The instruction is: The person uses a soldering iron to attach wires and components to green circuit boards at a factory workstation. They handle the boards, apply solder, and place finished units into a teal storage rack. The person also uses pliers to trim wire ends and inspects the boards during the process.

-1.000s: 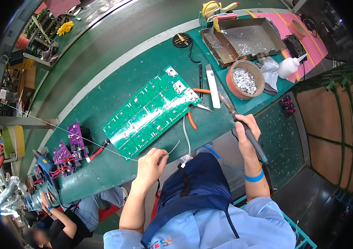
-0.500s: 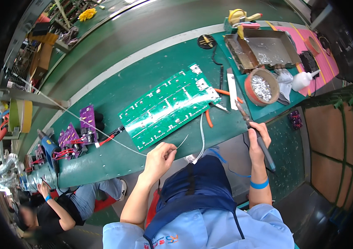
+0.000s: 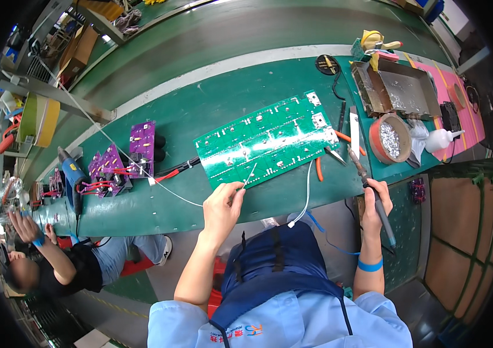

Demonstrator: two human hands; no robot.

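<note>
A large green circuit board (image 3: 281, 142) lies on the green bench in front of me, with solder spots and pads on its upper face. My left hand (image 3: 222, 207) is at its near left edge, thumb and finger pinching a thin solder wire (image 3: 250, 174). The wire's short free end sticks up over the board, and its long part trails off to the left. My right hand (image 3: 375, 207) grips a soldering iron (image 3: 384, 219), right of the board. The iron's tip points away from me, near a flat white strip (image 3: 355, 132), apart from the board.
Orange-handled pliers (image 3: 319, 168) poke out by the board's right end. Farther right are a round pot of silvery bits (image 3: 386, 138), a metal tray (image 3: 406, 93) and a white bottle (image 3: 440, 140). Purple boards (image 3: 142, 148) and a blue tool (image 3: 72, 174) stand left, near a co-worker (image 3: 55, 261).
My left hand has moved up to the board's edge, bringing the solder wire's end over the board. The iron stays in my right hand. The view has shifted, and the co-worker's hand is raised.
</note>
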